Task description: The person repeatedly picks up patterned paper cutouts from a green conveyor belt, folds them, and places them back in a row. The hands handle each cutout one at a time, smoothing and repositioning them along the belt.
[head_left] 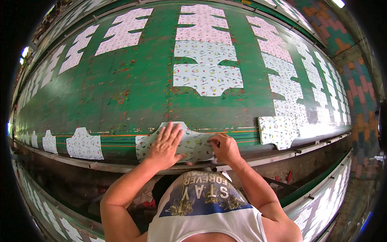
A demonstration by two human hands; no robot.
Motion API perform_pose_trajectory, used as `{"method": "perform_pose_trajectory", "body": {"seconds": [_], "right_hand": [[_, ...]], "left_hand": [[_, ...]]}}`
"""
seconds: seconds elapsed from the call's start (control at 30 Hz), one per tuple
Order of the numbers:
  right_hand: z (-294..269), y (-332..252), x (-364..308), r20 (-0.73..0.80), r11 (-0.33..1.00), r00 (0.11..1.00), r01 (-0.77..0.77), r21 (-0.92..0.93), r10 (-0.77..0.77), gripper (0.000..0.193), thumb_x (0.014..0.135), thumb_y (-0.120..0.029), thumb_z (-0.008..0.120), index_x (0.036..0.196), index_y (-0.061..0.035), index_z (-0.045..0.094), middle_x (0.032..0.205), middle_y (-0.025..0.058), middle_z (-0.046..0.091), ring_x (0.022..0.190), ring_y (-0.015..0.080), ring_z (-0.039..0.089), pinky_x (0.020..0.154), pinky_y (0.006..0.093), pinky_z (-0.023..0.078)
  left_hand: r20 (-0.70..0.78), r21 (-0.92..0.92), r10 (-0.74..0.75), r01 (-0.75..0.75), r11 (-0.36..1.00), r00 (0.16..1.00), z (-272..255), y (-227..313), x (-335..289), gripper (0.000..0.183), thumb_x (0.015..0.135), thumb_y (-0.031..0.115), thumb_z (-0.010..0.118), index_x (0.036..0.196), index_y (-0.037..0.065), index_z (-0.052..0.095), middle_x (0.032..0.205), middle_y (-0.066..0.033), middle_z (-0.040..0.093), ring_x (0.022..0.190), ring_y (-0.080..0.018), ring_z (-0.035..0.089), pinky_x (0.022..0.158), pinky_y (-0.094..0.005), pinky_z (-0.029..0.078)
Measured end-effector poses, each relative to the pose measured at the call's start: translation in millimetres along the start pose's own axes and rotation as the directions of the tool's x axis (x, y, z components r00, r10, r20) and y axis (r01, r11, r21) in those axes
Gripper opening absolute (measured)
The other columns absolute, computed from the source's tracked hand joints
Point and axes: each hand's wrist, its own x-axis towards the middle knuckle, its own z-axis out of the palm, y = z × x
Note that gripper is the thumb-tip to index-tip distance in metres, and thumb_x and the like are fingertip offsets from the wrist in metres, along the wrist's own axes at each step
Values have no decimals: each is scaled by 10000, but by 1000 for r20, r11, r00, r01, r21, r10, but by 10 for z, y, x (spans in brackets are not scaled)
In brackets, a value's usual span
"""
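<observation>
A white printed fabric piece (194, 146) with small coloured motifs lies at the near edge of the long green table, right in front of me. My left hand (164, 146) rests flat on its left half, fingers stretched out and slightly apart. At the piece's right edge, my right hand (226, 148) is closed in a pinch on the fabric; its fingertips are partly hidden. Farther up the green table (137, 92), a column of matching pieces (207, 76) lies flat, white nearer and pinkish at the far end.
More cut pieces (83, 144) line the near edge to the left. To the right, another piece (278, 131) hangs slightly over the edge beside further columns. A metal rail (266, 160) with small pegs runs along the table's front. Parallel tables stand behind and beyond.
</observation>
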Motion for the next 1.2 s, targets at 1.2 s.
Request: {"method": "perform_pose_trajectory", "body": {"seconds": [1.2], "right_hand": [[-2403, 1256, 132, 14, 981, 985, 172, 87, -174, 171, 991, -67, 728, 1131, -37, 822, 1014, 177, 769, 846, 376, 763, 758, 442, 616]], "left_hand": [[111, 264, 82, -109, 958, 990, -17, 1094, 931, 965, 1023, 802, 496, 1771, 210, 351, 1872, -91, 208, 1736, -342, 104, 1405, -563, 61]]}}
